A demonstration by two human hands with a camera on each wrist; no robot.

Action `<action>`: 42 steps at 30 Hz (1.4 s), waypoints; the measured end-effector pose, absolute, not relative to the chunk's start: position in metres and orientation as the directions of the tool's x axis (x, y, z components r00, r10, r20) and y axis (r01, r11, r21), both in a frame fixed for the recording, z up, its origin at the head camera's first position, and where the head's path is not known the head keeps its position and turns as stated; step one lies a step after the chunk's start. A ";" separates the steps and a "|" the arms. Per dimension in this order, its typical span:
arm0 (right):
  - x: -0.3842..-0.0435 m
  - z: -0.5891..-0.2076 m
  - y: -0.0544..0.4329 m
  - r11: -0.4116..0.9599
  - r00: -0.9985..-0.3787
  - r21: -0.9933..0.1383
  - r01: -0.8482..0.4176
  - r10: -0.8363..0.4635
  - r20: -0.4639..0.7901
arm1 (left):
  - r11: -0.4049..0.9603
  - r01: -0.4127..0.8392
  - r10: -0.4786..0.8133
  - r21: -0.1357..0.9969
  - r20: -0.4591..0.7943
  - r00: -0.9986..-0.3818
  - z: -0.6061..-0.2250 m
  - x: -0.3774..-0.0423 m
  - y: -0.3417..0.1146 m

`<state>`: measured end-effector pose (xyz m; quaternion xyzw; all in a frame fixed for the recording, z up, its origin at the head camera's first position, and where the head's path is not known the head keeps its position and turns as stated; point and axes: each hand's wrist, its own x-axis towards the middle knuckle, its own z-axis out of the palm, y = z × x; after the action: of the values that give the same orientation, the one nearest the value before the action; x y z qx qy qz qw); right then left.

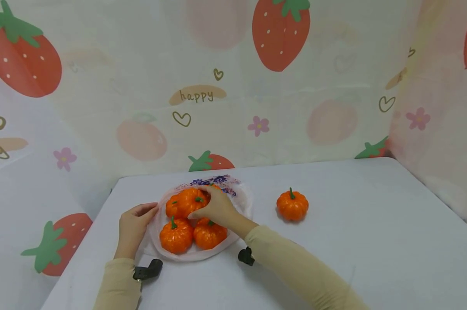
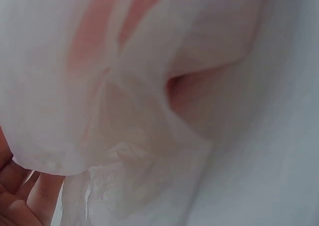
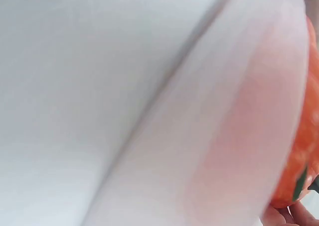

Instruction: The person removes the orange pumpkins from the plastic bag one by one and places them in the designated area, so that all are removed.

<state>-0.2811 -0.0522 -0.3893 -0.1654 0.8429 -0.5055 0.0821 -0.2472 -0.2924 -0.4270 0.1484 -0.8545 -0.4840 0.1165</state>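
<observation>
A white translucent plastic bag (image 1: 190, 257) with blue print lies spread open on the table, with several small orange pumpkins inside. My right hand (image 1: 219, 209) reaches over the bag and grips one pumpkin (image 1: 190, 201) between thumb and fingers, above the others. At the bag's left rim, my left hand (image 1: 134, 226) pinches the plastic edge. Two pumpkins with green stems, a left one (image 1: 176, 237) and a right one (image 1: 210, 234), sit at the front of the bag. In the left wrist view, fingers (image 2: 42, 198) show beside the bag's plastic; the bag hides most of the pumpkins there.
One more orange pumpkin (image 1: 292, 206) stands on the white table (image 1: 353, 224), right of the bag. Behind and on both sides hangs a cloth (image 1: 233, 99) printed with strawberries and hearts. Black wrist cameras sit at both sleeves.
</observation>
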 end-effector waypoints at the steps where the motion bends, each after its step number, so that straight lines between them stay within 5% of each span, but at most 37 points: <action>1: -0.281 -0.387 -0.051 0.432 -0.934 -0.880 -0.197 -0.357 0.033 | 0.487 -0.139 -0.367 0.862 0.057 -0.929 -0.427 -0.247 -0.293; 42: -0.258 -0.363 0.066 0.380 -0.942 -0.899 -0.216 -0.324 0.089 | 0.462 -0.124 -0.358 0.878 0.057 -0.932 -0.427 -0.248 -0.290</action>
<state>-0.2583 0.0655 -0.3631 -0.1630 0.8292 -0.5323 0.0507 -0.2477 -0.2902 -0.4270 0.1423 -0.8469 -0.4988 0.1175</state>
